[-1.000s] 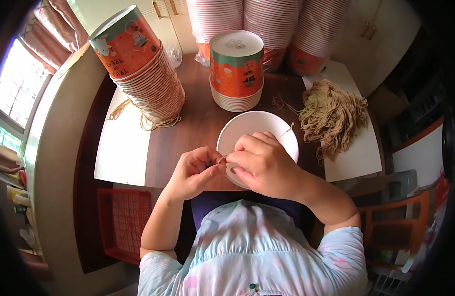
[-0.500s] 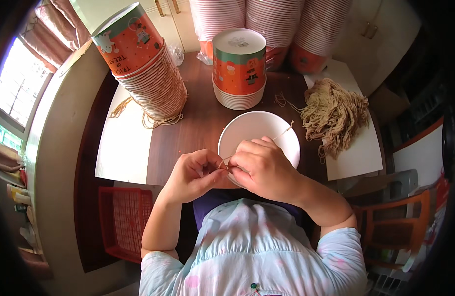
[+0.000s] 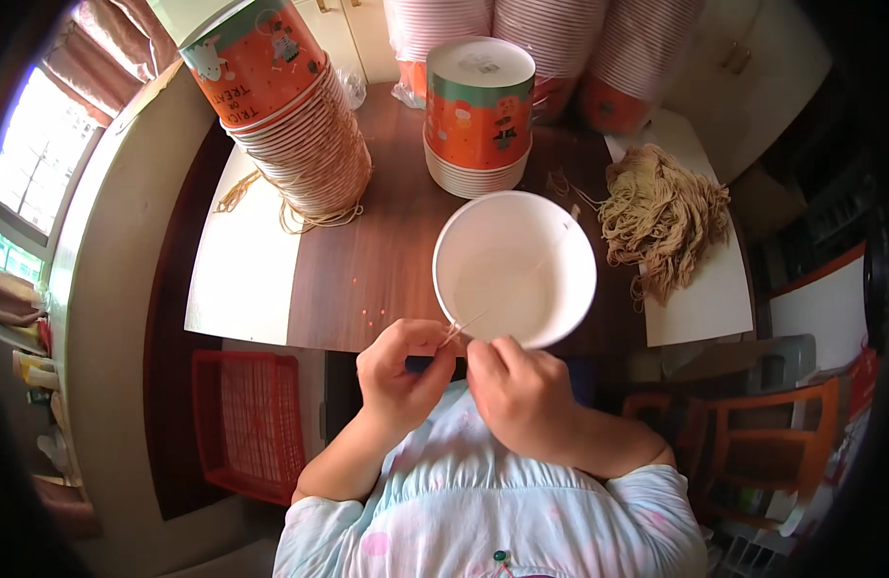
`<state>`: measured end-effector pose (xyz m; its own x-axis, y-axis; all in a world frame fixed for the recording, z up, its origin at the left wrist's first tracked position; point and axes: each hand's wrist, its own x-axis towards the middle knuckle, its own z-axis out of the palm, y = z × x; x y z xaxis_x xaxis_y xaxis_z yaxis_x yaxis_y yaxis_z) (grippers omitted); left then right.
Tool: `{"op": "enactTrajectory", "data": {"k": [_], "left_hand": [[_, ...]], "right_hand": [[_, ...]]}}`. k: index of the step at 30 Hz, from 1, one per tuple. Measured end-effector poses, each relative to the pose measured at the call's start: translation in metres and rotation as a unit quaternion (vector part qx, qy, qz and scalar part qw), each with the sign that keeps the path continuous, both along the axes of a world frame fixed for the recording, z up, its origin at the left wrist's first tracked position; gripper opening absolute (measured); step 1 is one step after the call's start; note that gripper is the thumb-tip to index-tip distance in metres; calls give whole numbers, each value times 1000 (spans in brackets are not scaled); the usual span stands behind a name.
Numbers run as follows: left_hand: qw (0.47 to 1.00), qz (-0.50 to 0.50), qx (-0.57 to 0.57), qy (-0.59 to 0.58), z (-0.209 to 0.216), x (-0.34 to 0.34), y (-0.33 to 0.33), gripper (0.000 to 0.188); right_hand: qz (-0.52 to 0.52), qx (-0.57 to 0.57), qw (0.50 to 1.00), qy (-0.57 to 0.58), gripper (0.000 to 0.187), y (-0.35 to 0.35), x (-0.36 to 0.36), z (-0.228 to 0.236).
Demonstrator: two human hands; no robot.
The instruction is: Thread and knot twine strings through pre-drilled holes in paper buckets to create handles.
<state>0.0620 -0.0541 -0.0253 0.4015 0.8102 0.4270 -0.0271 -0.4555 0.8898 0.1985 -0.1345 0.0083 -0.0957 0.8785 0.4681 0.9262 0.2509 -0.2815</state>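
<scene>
A white paper bucket (image 3: pixel 507 236) stands with its mouth toward me at the table's near edge. At its near-left rim my left hand (image 3: pixel 398 374) pinches a thin beige cord (image 3: pixel 461 330) between thumb and fingers. One strand sticks out over the bucket's opening. My right hand (image 3: pixel 523 393) is closed beside it, below the near rim. Its fingertips are turned in, so what they hold is hidden. On the far-right rim a small pale cord end (image 3: pixel 574 213) shows, with a faint line running down inside the bucket.
Beyond stands a short upside-down stack of orange-and-green buckets (image 3: pixel 481 116). A taller stack (image 3: pixel 290 116) draped with cords leans at left. Wrapped stacks (image 3: pixel 550 43) line the back. A beige cord bundle (image 3: pixel 661 217) lies right. A red basket (image 3: pixel 249 424) sits lower left, a wooden chair (image 3: pixel 767 435) lower right.
Both hands have drawn down toward me, off the bucket's opening, and moved apart slightly. The bucket's inside is now largely uncovered. The whole view has shifted a little.
</scene>
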Motion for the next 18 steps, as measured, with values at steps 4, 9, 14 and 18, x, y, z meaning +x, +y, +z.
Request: {"op": "enactTrajectory", "data": {"k": [4,9,14,18], "left_hand": [[961,-53,-228,-146,-24,13,10,8],[949,-21,-254,-188,-34,24,11,6],[873,-1,-391,-290,-38,25,10,9],[850,-9,-438,-292,-34,21,16,10]], "right_hand": [[-56,74,995,32,8,17,11,-12],[-80,113,987,80,18,32,17,-46],[-79,114,984,109,18,45,6,-59],[-43,83,966,239,18,57,3,-59]]}}
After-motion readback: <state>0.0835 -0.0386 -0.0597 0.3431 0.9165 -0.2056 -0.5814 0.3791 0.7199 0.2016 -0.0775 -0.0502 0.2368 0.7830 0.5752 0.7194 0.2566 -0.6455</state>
